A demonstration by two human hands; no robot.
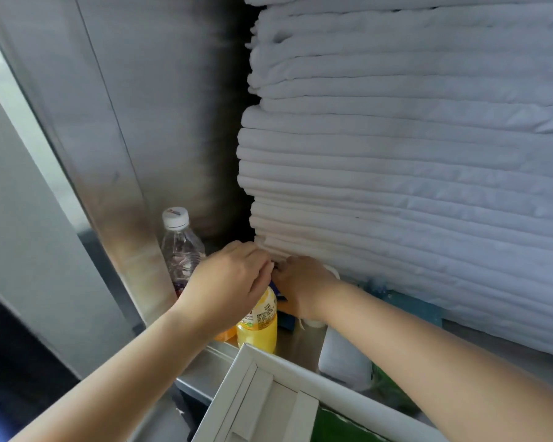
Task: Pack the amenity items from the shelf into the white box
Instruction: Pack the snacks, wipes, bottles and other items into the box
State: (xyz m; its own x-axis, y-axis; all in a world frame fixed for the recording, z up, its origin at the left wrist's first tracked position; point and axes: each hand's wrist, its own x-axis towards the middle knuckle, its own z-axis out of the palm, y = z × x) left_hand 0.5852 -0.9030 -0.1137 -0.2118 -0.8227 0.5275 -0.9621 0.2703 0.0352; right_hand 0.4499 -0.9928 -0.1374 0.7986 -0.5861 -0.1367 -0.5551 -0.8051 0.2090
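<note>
**Head view.** Both hands are brought together at lower centre of the frame, just under the bottom edge of a stack of folded white sheets [412, 154] that fills the upper right. The left hand [230, 282] is arched over the top of a yellow juice bottle [258, 328]. The right hand [304, 287] is set knuckles-up beside it, and the fingertips of the two hands are met. A small dark blue item [276, 291] is glimpsed between them. Whether either hand grips it cannot be told, since the curled fingers are hidden. A clear water bottle [181, 250] is stood at the left, against the metal shelf [198, 368] wall. A white plastic bottle [342, 362] is partly covered by the right forearm. The white box [227, 390] is shown open at bottom centre, its corner just below the juice bottle.
</note>
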